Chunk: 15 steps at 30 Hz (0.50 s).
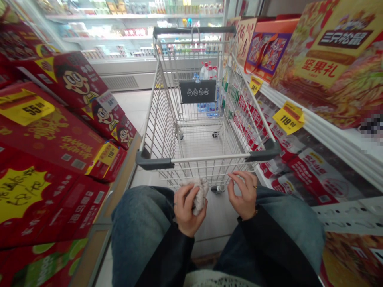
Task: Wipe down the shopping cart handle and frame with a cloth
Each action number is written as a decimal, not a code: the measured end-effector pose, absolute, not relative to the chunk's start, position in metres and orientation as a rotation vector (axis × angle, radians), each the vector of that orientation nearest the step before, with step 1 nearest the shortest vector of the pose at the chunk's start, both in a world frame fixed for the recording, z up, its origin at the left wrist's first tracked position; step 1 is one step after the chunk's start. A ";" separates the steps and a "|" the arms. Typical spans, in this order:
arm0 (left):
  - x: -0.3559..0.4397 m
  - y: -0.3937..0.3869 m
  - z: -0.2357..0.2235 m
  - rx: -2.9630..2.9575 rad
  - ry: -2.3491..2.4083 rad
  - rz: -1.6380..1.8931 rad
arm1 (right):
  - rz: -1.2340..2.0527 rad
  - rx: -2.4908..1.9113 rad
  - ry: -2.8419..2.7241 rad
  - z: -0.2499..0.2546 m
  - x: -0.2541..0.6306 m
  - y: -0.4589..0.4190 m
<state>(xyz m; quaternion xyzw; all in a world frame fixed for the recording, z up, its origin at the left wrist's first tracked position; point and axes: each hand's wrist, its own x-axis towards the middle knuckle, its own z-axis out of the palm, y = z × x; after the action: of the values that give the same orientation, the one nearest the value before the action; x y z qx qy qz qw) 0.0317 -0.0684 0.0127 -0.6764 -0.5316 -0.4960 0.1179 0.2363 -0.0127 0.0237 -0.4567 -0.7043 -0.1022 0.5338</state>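
Observation:
My left hand [187, 207] is closed round a crumpled whitish cloth [200, 193], held low in front of my knees. My right hand [243, 195] hovers beside it with fingers loosely curled and apart, holding nothing; a ring shows on one finger. Both hands sit just below the near end of a white wire shopping cart [206, 159], whose grey corner bumpers flank them. The cart's basket holds nothing. Its dark handle bar [194, 30] is at the far end. My knees in blue jeans are bent under the hands.
Red gift boxes [50, 131] with yellow price tags are stacked on the left. On the right, a shelf [329, 131] carries colourful boxes, with red packets below and a 119 price tag [289, 118]. Refrigerated shelves and water bottles [206, 71] stand beyond the cart.

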 end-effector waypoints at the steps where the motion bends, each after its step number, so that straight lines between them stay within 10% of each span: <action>1: 0.034 -0.068 0.014 -1.984 -1.542 -1.451 | -0.244 -1.089 -1.682 0.023 0.237 -0.013; 15: 0.048 -0.060 0.010 -2.068 -1.524 -1.367 | -0.236 -1.102 -1.647 0.023 0.243 -0.011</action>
<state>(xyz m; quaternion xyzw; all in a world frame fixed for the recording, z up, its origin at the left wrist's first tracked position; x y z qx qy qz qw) 0.0475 -0.0597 0.0100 -0.7060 -0.5202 -0.4666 0.1153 0.2432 -0.0105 0.0232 -0.4639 -0.6936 -0.0993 0.5421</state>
